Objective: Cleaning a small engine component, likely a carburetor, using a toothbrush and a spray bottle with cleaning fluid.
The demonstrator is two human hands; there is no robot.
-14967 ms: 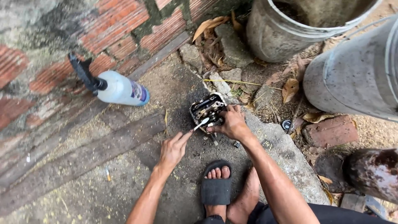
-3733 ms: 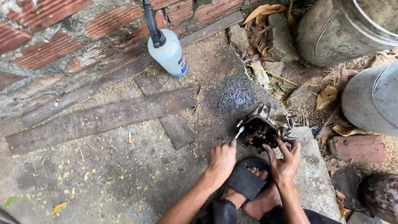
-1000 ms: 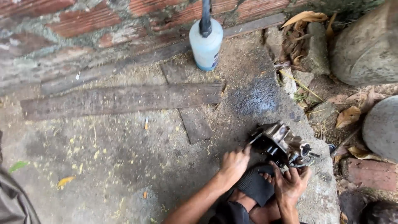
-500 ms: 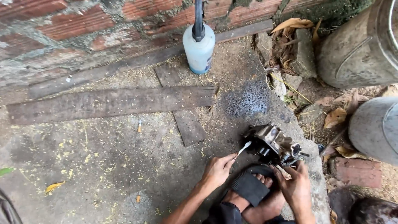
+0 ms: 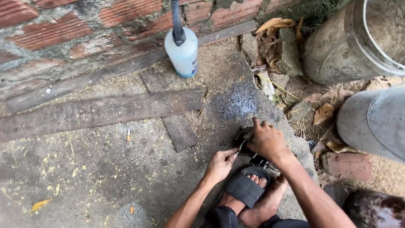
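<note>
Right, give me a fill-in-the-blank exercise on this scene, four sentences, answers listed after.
1. The right hand covers a dark metal ____ on the concrete.
2. The left hand holds a small ____ against it.
3. The pale spray bottle stands by the ____ wall.
4. One foot wears a black ____.

Missing words: engine part; brush; brick; sandal

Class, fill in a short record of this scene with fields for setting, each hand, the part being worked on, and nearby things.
Setting: rough concrete ground beside a brick wall
Right hand: laid over a dark metal part, covering most of it
Left hand: holds a small thin tool with its tip at the part
Feet: black sandal just below the hands
Nearby: white plastic bottle by the wall, wooden planks, two grey drums, dry leaves
</note>
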